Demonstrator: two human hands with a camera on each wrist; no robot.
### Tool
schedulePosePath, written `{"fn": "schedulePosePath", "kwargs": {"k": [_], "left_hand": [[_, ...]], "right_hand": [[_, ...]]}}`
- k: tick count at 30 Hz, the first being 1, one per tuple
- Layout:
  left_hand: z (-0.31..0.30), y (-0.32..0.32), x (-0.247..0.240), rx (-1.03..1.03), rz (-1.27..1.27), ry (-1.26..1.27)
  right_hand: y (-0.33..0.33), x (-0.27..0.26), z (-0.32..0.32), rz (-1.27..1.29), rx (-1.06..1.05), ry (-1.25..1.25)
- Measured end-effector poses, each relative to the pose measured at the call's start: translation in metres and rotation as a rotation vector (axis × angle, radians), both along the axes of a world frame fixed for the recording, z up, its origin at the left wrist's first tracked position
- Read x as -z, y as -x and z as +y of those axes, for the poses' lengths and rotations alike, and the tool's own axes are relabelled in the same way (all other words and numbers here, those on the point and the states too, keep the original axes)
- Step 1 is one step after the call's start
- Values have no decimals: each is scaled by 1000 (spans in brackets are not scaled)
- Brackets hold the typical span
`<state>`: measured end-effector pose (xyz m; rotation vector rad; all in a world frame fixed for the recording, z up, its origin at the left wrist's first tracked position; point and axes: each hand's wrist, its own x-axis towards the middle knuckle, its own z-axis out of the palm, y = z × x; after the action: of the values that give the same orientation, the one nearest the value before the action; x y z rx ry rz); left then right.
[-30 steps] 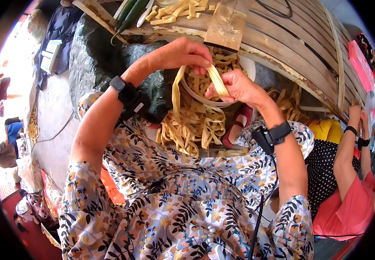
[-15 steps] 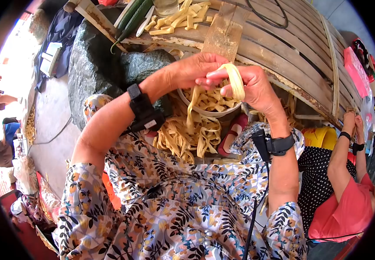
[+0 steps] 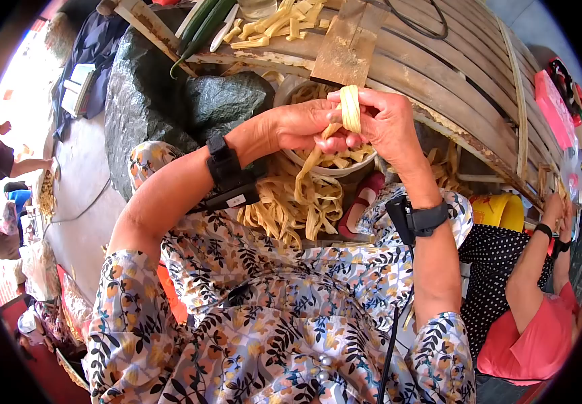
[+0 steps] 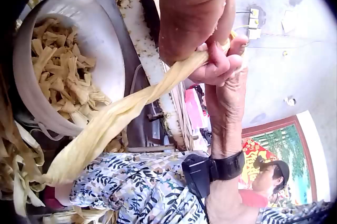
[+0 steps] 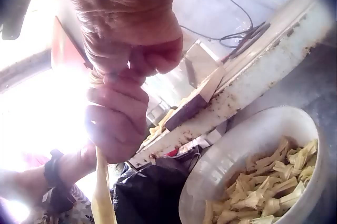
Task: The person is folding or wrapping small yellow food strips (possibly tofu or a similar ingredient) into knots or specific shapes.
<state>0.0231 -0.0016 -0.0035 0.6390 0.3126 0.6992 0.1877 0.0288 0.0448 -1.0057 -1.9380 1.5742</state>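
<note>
Both hands meet above a white bucket (image 3: 337, 172). My right hand (image 3: 390, 124) holds a pale yellow strip (image 3: 350, 111), which is looped over its fingers. Close against it, my left hand (image 3: 304, 126) pinches the strip just below the loop. The strip's long twisted tail (image 4: 118, 116) hangs down past the bucket in the left wrist view. Short knotted yellow pieces (image 5: 263, 192) lie in the bucket. A heap of loose yellow strips (image 3: 294, 205) lies below and in front of the bucket. The fingertips inside the loop are partly hidden.
A slatted wooden bench (image 3: 439, 87) stands beyond the bucket, bearing yellow pieces (image 3: 284, 23), green cucumbers (image 3: 203, 30) and a board (image 3: 348, 50). Dark plastic bags (image 3: 227, 101) sit at left. Another person in a red top (image 3: 526, 337) sits at right, near a yellow bucket (image 3: 503, 212).
The strip was bent between the two hands; its loop now wraps over my right fingers. My left hand has moved right, close against the right hand.
</note>
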Motion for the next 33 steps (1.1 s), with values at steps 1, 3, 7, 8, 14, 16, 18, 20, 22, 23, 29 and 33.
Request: {"fn": "schedulePosePath", "kwargs": {"k": [1,3,7,8,14,16,18,20,22,23,29,33], "left_hand": [[1,1,3,10,-39,20],[1,-1,6,-157,67,96],[6,-8,-13,-623,423,10],[6,-10,-21,-708,540,-68],[1,-5,-19,-803,770,-340],[0,-5,-21,-773,798,-356],[1,-7,-19,-778,886,-433],[1,-8,-15,-736,1025,-541],[2,-10,-8,-766,1141,-715],[3,-11,-7,-780,1198,-802],[9,-13,-12,-738,560,-60],[2,-14,-28,-603,423,42]], "right_hand": [[0,9,3,13,-27,-130],[2,20,10,41,-79,-398],[6,12,10,-143,352,-959],[9,12,8,-122,386,-860],[10,19,18,57,204,-12],[9,32,23,36,187,-40],[9,42,24,-24,202,-153],[12,46,21,-125,251,-350],[16,46,17,-83,277,-646],[16,45,15,-62,289,-793],[7,22,26,461,343,-242],[-6,21,41,641,564,88]]}}
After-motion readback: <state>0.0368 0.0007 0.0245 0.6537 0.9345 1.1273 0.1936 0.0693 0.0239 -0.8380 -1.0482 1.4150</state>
